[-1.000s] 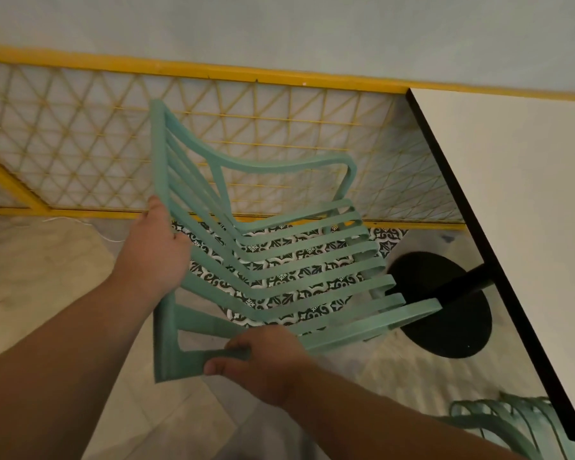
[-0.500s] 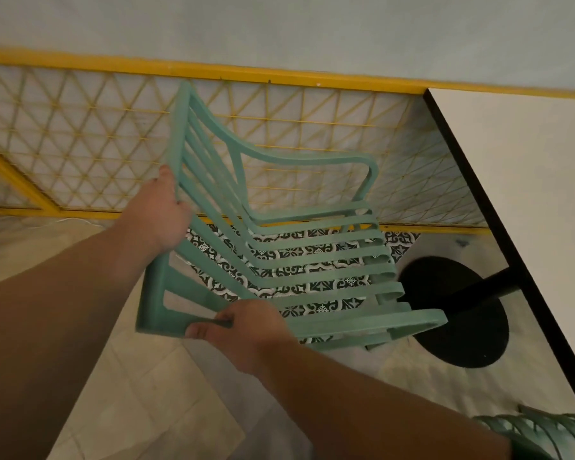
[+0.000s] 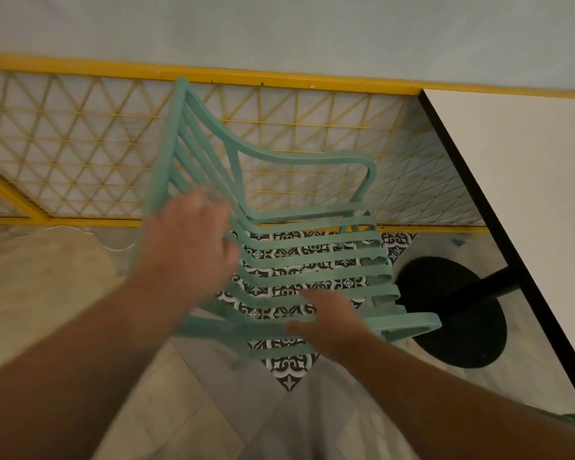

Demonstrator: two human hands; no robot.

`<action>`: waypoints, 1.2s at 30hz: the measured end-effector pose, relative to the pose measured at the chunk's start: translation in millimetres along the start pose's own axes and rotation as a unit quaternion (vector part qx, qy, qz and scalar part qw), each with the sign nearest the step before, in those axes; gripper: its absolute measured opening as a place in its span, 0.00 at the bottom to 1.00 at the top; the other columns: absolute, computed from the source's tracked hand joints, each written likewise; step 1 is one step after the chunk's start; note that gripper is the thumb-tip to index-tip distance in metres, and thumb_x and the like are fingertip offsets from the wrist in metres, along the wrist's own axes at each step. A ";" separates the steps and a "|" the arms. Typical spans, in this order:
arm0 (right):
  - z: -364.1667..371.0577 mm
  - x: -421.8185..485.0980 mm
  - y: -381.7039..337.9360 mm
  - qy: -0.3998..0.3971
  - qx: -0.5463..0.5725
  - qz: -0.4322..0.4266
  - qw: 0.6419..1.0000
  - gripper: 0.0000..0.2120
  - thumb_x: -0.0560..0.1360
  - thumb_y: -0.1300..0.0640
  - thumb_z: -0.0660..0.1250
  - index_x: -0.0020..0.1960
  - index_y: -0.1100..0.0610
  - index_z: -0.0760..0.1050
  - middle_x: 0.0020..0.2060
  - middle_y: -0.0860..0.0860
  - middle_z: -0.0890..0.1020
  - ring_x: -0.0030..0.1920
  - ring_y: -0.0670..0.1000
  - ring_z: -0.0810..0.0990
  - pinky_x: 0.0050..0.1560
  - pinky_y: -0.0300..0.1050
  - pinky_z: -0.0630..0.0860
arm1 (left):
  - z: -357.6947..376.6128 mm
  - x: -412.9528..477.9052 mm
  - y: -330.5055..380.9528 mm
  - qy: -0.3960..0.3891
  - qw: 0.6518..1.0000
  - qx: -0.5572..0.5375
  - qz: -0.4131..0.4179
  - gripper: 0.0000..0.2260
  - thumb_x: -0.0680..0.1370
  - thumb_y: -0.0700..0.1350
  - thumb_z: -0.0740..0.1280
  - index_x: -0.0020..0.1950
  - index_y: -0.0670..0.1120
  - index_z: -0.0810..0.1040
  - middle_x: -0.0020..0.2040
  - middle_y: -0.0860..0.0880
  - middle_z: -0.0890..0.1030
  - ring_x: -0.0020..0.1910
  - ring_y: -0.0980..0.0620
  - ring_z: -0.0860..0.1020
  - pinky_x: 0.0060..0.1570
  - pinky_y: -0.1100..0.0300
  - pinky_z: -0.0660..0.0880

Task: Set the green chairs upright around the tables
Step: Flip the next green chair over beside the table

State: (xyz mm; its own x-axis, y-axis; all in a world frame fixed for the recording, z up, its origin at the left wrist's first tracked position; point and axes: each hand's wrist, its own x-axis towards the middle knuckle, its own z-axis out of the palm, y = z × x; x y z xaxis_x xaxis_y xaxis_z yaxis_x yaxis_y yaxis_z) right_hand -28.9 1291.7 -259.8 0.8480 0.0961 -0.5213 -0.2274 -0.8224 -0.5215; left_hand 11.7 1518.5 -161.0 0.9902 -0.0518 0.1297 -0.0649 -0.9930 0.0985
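Head view: green chair [image 3: 299,160]; left hand [image 3: 186,250] blurred against backrest, grip unclear; right hand [image 3: 331,323] fingers [image 3: 301,326] straight on near armrest.

Green chair [image 3: 312,262] upright by table [image 3: 518,180]; left hand [image 3: 190,247], right hand [image 3: 332,323] perhaps touching.

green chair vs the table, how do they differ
The green chair is slatted, with floor tiles showing through; the table has a solid white top edged in black. The chair curves; the table is straight-edged on a black round base. Both sit by the yellow railing.
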 end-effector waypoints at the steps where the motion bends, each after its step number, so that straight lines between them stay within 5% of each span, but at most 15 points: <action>1: -7.6 4.4 16.2 0.015 -0.033 0.015 0.999 0.33 0.72 0.41 0.76 0.75 0.46 0.72 0.68 0.48 0.77 0.66 0.50 0.76 0.70 0.53 0.74 | 9.3 -16.9 22.1 -0.033 0.998 -0.044 0.033 0.21 0.77 0.54 0.65 0.69 0.51 0.73 0.63 0.47 0.79 0.58 0.45 0.78 0.58 0.44 0.77; 5: -22.1 14.5 58.0 -0.031 -0.222 0.030 0.974 0.13 0.77 0.43 0.69 0.59 0.45 0.80 0.50 0.45 0.79 0.54 0.49 0.79 0.63 0.52 0.78 | 84.3 -64.3 66.7 -0.308 0.951 -0.016 -0.025 0.23 0.79 0.63 0.63 0.71 0.53 0.70 0.65 0.50 0.78 0.65 0.47 0.74 0.67 0.43 0.69; 7: -21.4 16.5 75.9 -0.031 -0.240 0.036 0.970 0.08 0.80 0.46 0.67 0.57 0.45 0.80 0.51 0.46 0.80 0.55 0.50 0.79 0.64 0.52 0.76 | 112.1 -73.2 62.8 -0.354 0.933 0.071 -0.009 0.22 0.81 0.63 0.60 0.70 0.53 0.70 0.67 0.50 0.78 0.68 0.45 0.72 0.69 0.41 0.63; 13: -15.3 31.4 81.9 -0.020 -0.255 0.050 0.965 0.11 0.83 0.51 0.61 0.55 0.52 0.81 0.50 0.51 0.83 0.53 0.53 0.81 0.60 0.53 0.80 | 124.4 -73.2 38.8 -0.312 0.938 0.123 0.083 0.13 0.85 0.57 0.52 0.63 0.55 0.71 0.61 0.54 0.80 0.61 0.49 0.75 0.62 0.46 0.65; 23: 4.1 17.1 79.1 -0.029 -0.215 0.056 0.975 0.08 0.83 0.54 0.63 0.53 0.51 0.81 0.49 0.49 0.81 0.51 0.50 0.80 0.61 0.50 0.79 | 110.0 -82.7 31.7 -0.325 0.935 0.127 0.064 0.17 0.84 0.59 0.54 0.68 0.56 0.71 0.66 0.55 0.77 0.65 0.49 0.72 0.63 0.47 0.64; 27: -3.5 -8.4 71.0 -0.013 -0.193 0.065 0.979 0.07 0.79 0.48 0.67 0.56 0.46 0.79 0.50 0.44 0.79 0.55 0.48 0.76 0.70 0.54 0.71 | 67.4 -91.4 27.9 -0.269 0.961 -0.067 -0.010 0.34 0.81 0.65 0.58 0.83 0.58 0.49 0.81 0.58 0.58 0.79 0.52 0.57 0.77 0.45 0.53; 31: -22.4 -63.7 35.3 0.044 -0.026 0.071 0.996 0.20 0.74 0.39 0.72 0.63 0.43 0.76 0.57 0.41 0.78 0.58 0.45 0.74 0.73 0.52 0.69 | -14.3 -114.3 -8.4 -0.163 0.962 -0.217 -0.021 0.37 0.74 0.71 0.60 0.80 0.65 0.51 0.80 0.62 0.57 0.80 0.58 0.55 0.78 0.55 0.56; 36: -71.3 -124.9 -22.7 0.094 -0.056 0.016 0.994 0.42 0.73 0.23 0.57 0.80 0.45 0.63 0.77 0.46 0.69 0.77 0.51 0.65 0.78 0.57 0.62 | -117.9 -101.3 -54.5 -0.143 0.979 -0.144 0.026 0.38 0.71 0.71 0.52 0.80 0.62 0.54 0.82 0.57 0.58 0.81 0.55 0.54 0.78 0.53 0.55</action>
State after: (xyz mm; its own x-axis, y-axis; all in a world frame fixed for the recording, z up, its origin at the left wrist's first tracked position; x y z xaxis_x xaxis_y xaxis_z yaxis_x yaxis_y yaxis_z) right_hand -95.5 1258.4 -134.7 0.9179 -0.0290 -0.3958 -0.2104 -0.8813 -0.4232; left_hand -99.6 1590.4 -63.1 0.9760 -0.1699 -0.1364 -0.1070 -0.9191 0.3792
